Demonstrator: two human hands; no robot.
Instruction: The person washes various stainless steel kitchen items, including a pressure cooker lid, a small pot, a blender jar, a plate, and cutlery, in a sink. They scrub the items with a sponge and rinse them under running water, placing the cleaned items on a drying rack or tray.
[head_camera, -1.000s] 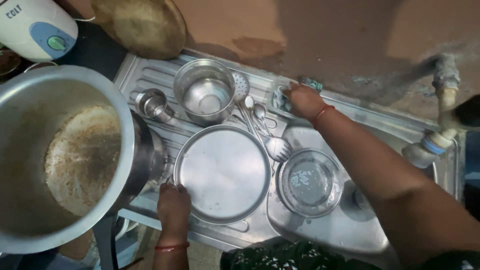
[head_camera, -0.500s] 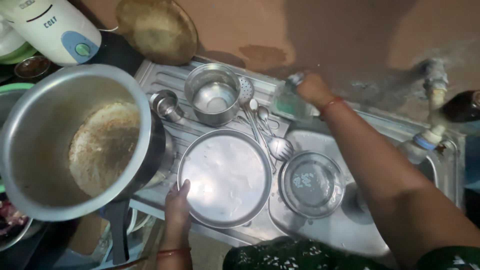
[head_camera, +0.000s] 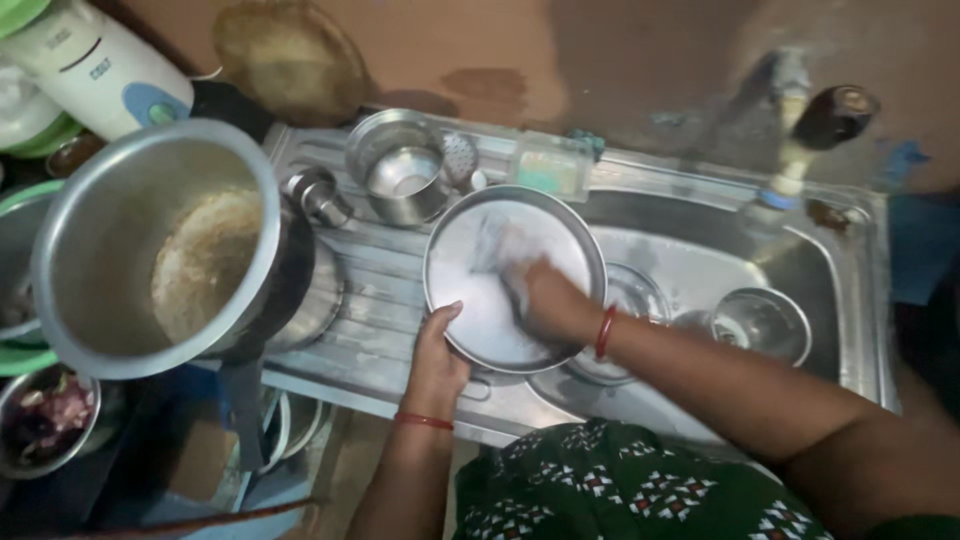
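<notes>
The left hand (head_camera: 437, 357) has its grip clenched on the near rim of one round steel plate (head_camera: 470, 300), held over the sink (head_camera: 850, 300). The right hand (head_camera: 545, 298) presses a soapy scrubber (head_camera: 492, 245) against the plate's face, grip closed on it. One steel cup (head_camera: 400, 180) stands behind; one big pot (head_camera: 120, 250) sits left.

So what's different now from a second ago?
The right hand left the sink's back ledge and now rubs inside the round steel plate. The left hand has gripped the plate's near rim and tilted it up. The big pot, steel cup and small bowl stayed put.
</notes>
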